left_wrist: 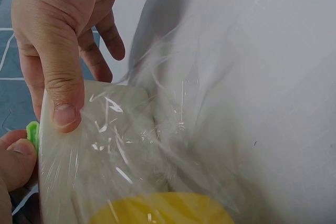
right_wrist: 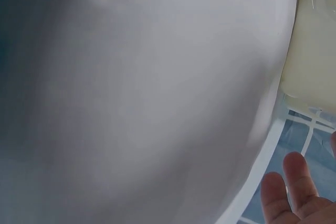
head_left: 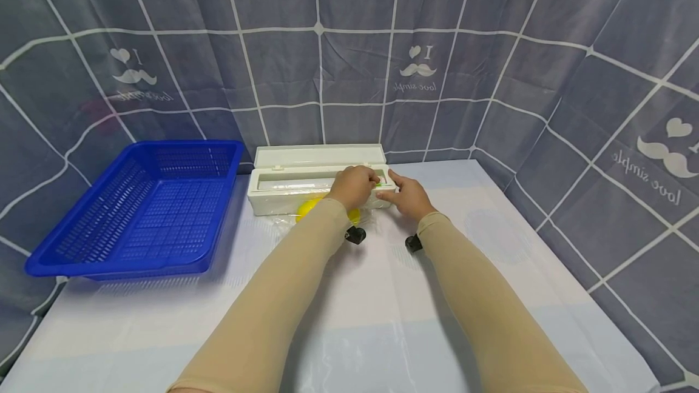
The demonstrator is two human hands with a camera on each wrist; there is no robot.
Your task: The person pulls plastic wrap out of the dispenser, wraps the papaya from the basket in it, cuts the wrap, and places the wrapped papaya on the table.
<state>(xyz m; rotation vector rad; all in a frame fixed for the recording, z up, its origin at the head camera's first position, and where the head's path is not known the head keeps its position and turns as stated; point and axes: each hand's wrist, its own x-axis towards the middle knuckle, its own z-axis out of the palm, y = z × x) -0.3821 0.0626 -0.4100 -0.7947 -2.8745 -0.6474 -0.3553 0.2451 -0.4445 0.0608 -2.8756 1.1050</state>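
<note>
A white cling film dispenser [head_left: 267,204] stands on the table with its lid [head_left: 319,154] raised at the back. My left hand [head_left: 352,188] is over its right part and pinches a small green slide cutter [left_wrist: 33,134] at the top edge. With the thumb against the front face, my right hand [head_left: 411,198] grips the dispenser's right end. Clear cling film [left_wrist: 178,114] hangs wrinkled down the front. It lies over a smooth yellow thing [left_wrist: 163,209] in front of the dispenser. My left forearm hides part of this yellow thing, so its kind is unclear.
A blue plastic basket [head_left: 218,211] with slotted walls stands to the left on the white tablecloth [head_left: 377,296]. Grey checked curtains [head_left: 355,65] rise behind the table and along its sides.
</note>
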